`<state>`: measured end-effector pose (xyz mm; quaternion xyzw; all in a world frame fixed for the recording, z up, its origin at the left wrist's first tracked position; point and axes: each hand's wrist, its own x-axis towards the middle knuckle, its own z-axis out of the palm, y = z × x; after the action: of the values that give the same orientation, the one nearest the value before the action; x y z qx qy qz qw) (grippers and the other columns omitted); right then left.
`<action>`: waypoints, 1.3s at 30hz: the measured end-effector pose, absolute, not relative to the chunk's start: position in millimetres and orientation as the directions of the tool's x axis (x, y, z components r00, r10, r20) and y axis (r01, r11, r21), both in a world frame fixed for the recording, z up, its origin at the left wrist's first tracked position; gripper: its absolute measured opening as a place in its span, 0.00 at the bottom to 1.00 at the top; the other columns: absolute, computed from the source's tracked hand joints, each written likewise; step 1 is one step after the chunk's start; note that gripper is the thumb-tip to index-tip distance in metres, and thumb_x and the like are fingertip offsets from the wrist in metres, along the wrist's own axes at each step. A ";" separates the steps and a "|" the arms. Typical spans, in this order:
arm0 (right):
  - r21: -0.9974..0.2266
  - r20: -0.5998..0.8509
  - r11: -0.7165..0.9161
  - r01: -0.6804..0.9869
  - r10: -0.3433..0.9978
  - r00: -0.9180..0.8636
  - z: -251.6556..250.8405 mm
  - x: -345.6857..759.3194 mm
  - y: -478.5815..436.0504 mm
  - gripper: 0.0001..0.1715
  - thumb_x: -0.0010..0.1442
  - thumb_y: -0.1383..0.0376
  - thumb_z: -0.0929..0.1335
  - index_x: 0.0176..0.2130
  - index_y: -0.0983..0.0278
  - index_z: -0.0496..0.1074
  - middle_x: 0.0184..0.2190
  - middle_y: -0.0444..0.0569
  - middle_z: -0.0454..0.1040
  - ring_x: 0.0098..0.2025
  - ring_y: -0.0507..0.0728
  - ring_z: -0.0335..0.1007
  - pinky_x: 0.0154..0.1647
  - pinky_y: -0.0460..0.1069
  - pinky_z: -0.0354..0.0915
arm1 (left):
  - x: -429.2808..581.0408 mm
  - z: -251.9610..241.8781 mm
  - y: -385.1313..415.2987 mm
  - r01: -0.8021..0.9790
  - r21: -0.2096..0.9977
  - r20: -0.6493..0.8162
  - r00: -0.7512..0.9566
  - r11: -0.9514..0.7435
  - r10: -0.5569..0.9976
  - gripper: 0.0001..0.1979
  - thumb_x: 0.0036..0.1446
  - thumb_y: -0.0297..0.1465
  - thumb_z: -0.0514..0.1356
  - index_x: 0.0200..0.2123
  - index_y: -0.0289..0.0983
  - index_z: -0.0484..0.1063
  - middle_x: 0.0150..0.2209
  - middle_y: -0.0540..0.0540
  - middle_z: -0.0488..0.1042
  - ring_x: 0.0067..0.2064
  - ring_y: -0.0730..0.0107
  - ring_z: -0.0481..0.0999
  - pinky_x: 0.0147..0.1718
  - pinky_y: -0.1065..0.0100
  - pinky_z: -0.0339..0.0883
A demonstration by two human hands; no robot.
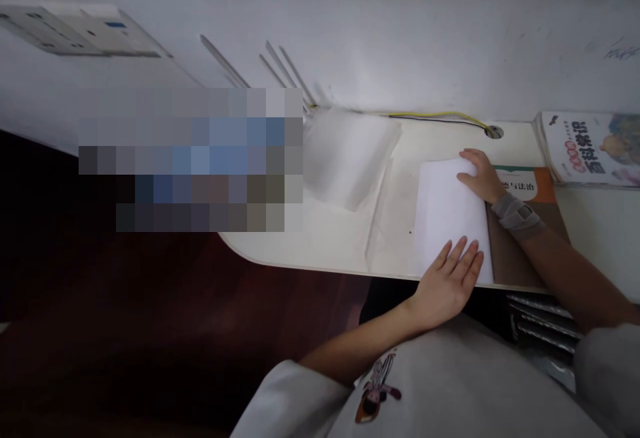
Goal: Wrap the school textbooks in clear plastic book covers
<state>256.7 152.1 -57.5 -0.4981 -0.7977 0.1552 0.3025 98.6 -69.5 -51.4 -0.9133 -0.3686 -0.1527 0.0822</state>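
Observation:
A white sheet of paper (pixel 445 205), apparently folded, lies on the desk, its right side over a brown and orange textbook (pixel 515 245). My left hand (pixel 450 285) rests palm down at the near edge of the paper, fingers stretched out and slightly spread. At the paper's far right corner is my right hand (pixel 483 175), thumb and fingers apart and touching the sheet. A grey strap (pixel 517 215) wraps the right wrist. Neither hand grips anything that I can see.
Left of the paper lies a translucent sheet (pixel 350 158) on the white desk (pixel 300 241). A yellow cable (pixel 440 115) runs along the wall into a round hole. At the right lie stacked magazines (pixel 590 148). A wall socket (pixel 75 30) is upper left. A blurred patch covers the desk's left end.

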 end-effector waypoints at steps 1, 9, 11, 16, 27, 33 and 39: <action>-0.535 0.327 0.460 0.709 0.886 -0.328 -58.1 256.6 152.4 0.30 0.51 0.63 0.65 0.54 0.67 0.66 0.57 0.60 0.64 0.61 0.64 0.58 0.62 0.63 0.54 | 98.5 -51.3 -69.6 0.701 -0.039 0.342 0.679 -0.712 0.650 0.23 0.65 0.27 0.46 0.61 0.27 0.58 0.64 0.35 0.56 0.66 0.50 0.52 0.63 0.52 0.49; -0.454 0.284 0.472 0.756 0.881 -0.379 -62.0 252.7 150.9 0.33 0.57 0.59 0.64 0.60 0.65 0.61 0.64 0.60 0.56 0.68 0.67 0.43 0.63 0.69 0.48 | 90.2 -43.4 -72.1 0.710 -0.033 0.331 0.672 -0.703 0.663 0.23 0.64 0.25 0.47 0.61 0.25 0.57 0.64 0.32 0.55 0.67 0.49 0.50 0.63 0.49 0.48; -0.434 0.272 0.476 0.765 0.879 -0.392 -62.0 251.4 150.1 0.33 0.57 0.59 0.64 0.60 0.66 0.61 0.65 0.60 0.54 0.68 0.67 0.40 0.64 0.68 0.47 | 89.2 -44.8 -73.0 0.717 -0.039 0.328 0.667 -0.696 0.669 0.23 0.64 0.25 0.46 0.61 0.26 0.57 0.64 0.32 0.55 0.67 0.50 0.50 0.63 0.48 0.48; -0.465 0.269 0.468 0.752 0.884 -0.383 -63.9 253.4 152.8 0.34 0.57 0.60 0.65 0.61 0.68 0.60 0.66 0.59 0.51 0.69 0.67 0.39 0.65 0.67 0.46 | 97.2 -51.9 -72.8 0.729 -0.047 0.338 0.655 -0.682 0.676 0.23 0.64 0.25 0.45 0.61 0.26 0.58 0.63 0.33 0.57 0.66 0.50 0.53 0.62 0.49 0.51; -0.463 0.300 0.550 0.695 0.835 -0.461 -66.5 254.0 153.8 0.38 0.50 0.65 0.67 0.60 0.68 0.62 0.66 0.58 0.54 0.69 0.68 0.40 0.66 0.66 0.44 | 93.1 -48.9 -73.0 0.775 -0.107 0.300 0.622 -0.623 0.723 0.22 0.64 0.25 0.45 0.59 0.23 0.59 0.62 0.31 0.60 0.64 0.52 0.57 0.61 0.52 0.56; -0.353 0.209 0.589 0.727 0.807 -0.552 -56.6 246.4 143.9 0.38 0.55 0.61 0.66 0.62 0.67 0.57 0.67 0.58 0.50 0.69 0.67 0.38 0.65 0.67 0.42 | 86.9 -44.3 -77.4 0.788 -0.133 0.292 0.611 -0.601 0.736 0.22 0.64 0.24 0.45 0.59 0.21 0.59 0.61 0.30 0.60 0.64 0.51 0.57 0.61 0.51 0.57; -0.233 0.181 0.601 0.765 0.800 -0.573 -49.1 237.9 132.0 0.36 0.60 0.58 0.62 0.62 0.71 0.57 0.67 0.60 0.50 0.69 0.67 0.39 0.66 0.65 0.41 | 79.5 -43.7 -74.4 0.782 -0.136 0.312 0.617 -0.608 0.723 0.21 0.64 0.24 0.45 0.58 0.21 0.61 0.60 0.30 0.62 0.63 0.53 0.60 0.60 0.53 0.58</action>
<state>237.9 132.0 -49.1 -0.4422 -0.8844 0.0642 0.1346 79.5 -74.4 -43.7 -0.8895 -0.4229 -0.1134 0.1306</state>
